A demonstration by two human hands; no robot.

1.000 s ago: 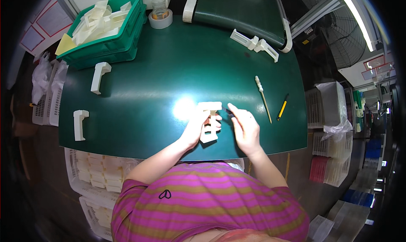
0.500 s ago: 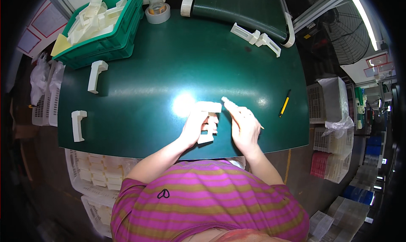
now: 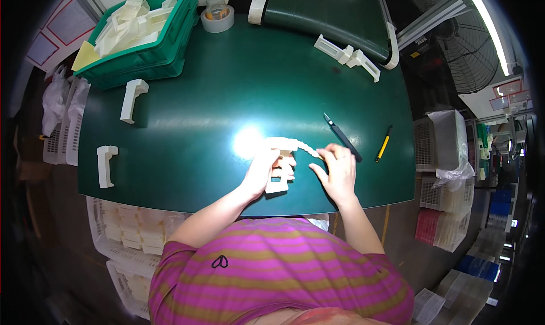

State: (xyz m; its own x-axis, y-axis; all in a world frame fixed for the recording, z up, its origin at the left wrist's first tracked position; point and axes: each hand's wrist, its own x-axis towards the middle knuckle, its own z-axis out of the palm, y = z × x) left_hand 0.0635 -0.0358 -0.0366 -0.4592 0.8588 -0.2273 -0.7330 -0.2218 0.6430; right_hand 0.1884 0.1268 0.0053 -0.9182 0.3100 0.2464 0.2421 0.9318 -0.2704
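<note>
My left hand [image 3: 262, 169] is closed around a white angular plastic part [image 3: 277, 185], which stands above the table near the front edge. From its upper end a curved, ribbed white strip [image 3: 307, 148] runs to the fingertips of my right hand [image 3: 339, 174], which grips its end with curled fingers. Whether strip and part are joined or only touching, I cannot tell. Just beyond my right hand a scalpel [image 3: 343, 137] with a dark handle lies on the table, blade pointing away. A yellow and black pen-like tool [image 3: 384, 144] rests farther right.
Two white parts [image 3: 131, 101] [image 3: 105, 166] sit on the green table [image 3: 187, 166] at left. Stacked green crates [image 3: 136, 63] hold more at the far left, beside a tape roll [image 3: 218, 22]. White pieces [image 3: 349, 58] lie before the conveyor belt [image 3: 323, 15].
The scalpel now lies on the table beyond my right hand; half a second ago it was not visible there. My right hand's fingers have curled, and the white strip now reaches the part.
</note>
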